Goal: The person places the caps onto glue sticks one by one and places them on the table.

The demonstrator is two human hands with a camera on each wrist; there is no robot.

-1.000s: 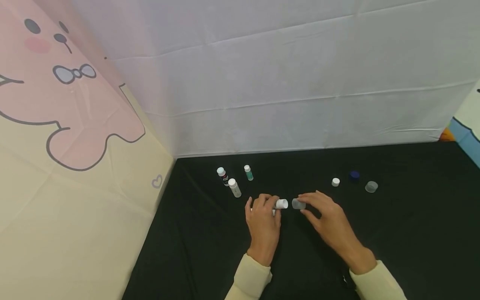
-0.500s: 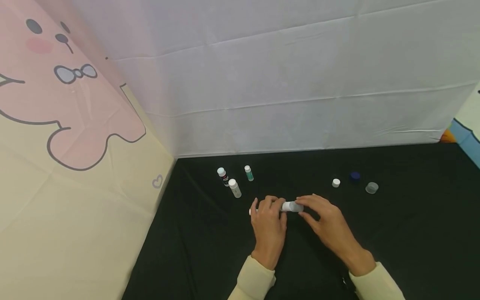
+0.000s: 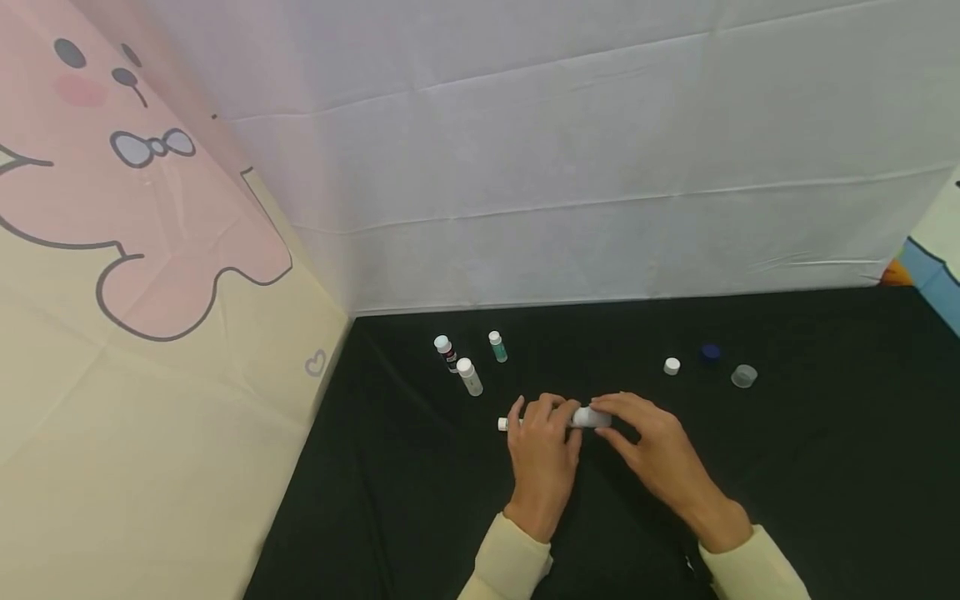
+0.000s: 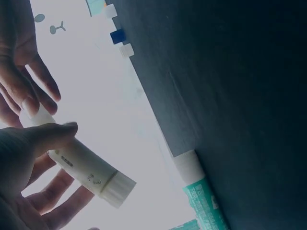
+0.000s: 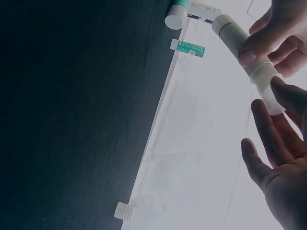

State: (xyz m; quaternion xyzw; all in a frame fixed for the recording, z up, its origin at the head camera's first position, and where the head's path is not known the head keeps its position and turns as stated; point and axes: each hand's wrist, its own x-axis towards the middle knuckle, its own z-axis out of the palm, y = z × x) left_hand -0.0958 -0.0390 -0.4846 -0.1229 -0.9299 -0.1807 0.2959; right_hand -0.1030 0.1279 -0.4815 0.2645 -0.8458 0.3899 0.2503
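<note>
Left wrist: the left hand (image 4: 33, 158) pinches the tube (image 4: 88, 167) between thumb and fingers, its free end aimed at 4 o'clock. Right wrist: the right hand (image 5: 292, 177) pinches the clear cap (image 5: 271, 101) over the tube's 5 o'clock end. Head: from the hands, three bottles (image 3: 470, 377) stand toward 10 o'clock, loose caps (image 3: 710, 352) toward 2. Capping seems under way; next likely calls for a straight, firm push.

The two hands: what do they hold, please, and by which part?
The left hand grips the white glue stick by its barrel, near the capped end; the right hand pinches the translucent cap there.
</note>
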